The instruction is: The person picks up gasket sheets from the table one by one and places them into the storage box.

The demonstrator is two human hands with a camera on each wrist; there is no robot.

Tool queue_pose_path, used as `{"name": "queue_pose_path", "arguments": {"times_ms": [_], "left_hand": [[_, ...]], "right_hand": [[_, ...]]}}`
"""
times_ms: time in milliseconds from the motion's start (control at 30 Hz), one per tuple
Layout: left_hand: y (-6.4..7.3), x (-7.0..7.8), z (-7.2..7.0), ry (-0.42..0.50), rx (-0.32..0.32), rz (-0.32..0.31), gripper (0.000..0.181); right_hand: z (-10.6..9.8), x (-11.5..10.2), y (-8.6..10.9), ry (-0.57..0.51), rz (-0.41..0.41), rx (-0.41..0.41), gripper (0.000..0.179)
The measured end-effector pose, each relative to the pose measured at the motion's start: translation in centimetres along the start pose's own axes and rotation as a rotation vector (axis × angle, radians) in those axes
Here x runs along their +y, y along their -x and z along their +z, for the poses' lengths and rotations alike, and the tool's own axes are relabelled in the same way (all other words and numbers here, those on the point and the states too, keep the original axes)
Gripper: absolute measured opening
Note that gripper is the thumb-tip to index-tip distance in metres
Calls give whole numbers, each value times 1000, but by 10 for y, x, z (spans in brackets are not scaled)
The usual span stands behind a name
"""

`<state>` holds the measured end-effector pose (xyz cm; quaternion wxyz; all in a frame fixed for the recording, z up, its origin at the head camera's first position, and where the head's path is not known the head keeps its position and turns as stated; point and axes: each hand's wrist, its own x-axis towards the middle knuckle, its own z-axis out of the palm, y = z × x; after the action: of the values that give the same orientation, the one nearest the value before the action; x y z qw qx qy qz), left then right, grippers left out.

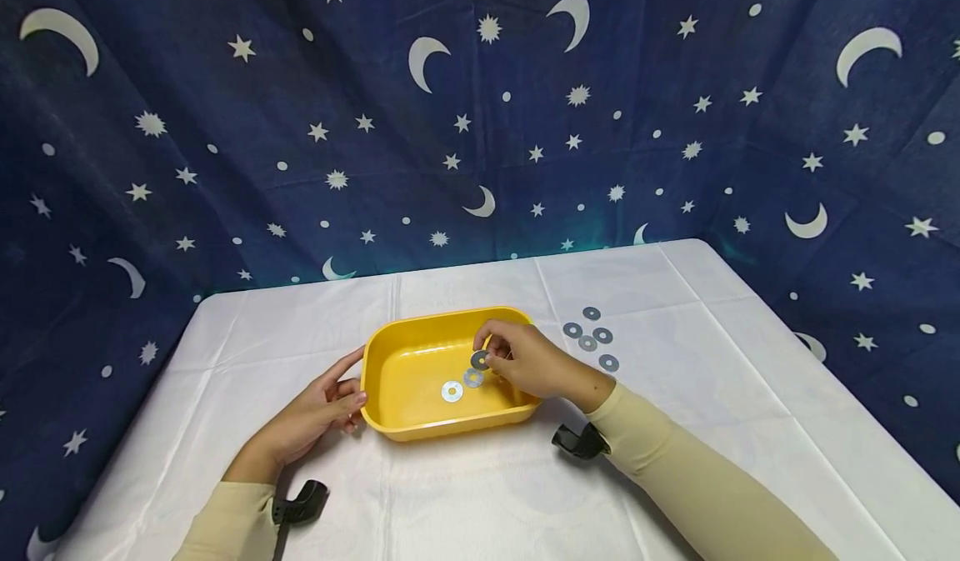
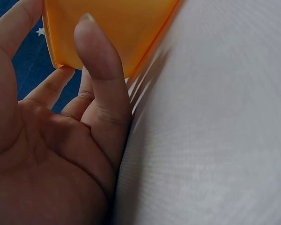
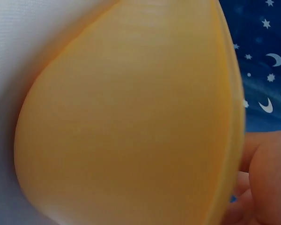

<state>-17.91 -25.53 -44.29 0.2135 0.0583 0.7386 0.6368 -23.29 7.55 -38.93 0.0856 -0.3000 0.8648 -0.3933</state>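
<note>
In the head view a yellow rectangular tray (image 1: 405, 361) stands on the table. Fingers of my left hand (image 1: 311, 415) hold its left end, the thumb at the rim; the left wrist view shows fingertips against the outer wall (image 2: 126, 28). My right hand (image 1: 528, 359) reaches over the tray's right part, pinching a dark grey washer (image 1: 476, 360) between thumb and fingers. Under it on the tray floor lie two silvery washers, one (image 1: 446, 392) nearer the middle, another (image 1: 468, 381) beneath the pinched one. The tray's outer wall (image 3: 131, 112) hides most of the right hand in the right wrist view.
Several grey washers (image 1: 602, 363) lie loosely grouped on the white tablecloth (image 1: 465, 494), right of the tray. Behind the table hangs a dark blue cloth (image 1: 450, 69) with moons and stars. Both wrists wear black straps (image 1: 581, 442).
</note>
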Motion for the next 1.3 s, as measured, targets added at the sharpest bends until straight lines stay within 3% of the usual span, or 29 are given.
{"name": "queue_pose_path", "arguments": {"times_ms": [300, 700, 1000, 1300], "left_hand": [[1, 1, 1, 4, 5, -5, 69], [0, 0, 1, 13, 9, -8, 71], [1, 1, 0, 5, 21, -19, 71], [0, 0, 0, -6, 21, -13, 70]], "right_hand": [[12, 2, -7, 69, -35, -79, 18], [19, 6, -11, 145, -6, -164, 15], [20, 3, -11, 147, 30, -222, 9], [21, 3, -9, 132, 61, -274, 16]]}}
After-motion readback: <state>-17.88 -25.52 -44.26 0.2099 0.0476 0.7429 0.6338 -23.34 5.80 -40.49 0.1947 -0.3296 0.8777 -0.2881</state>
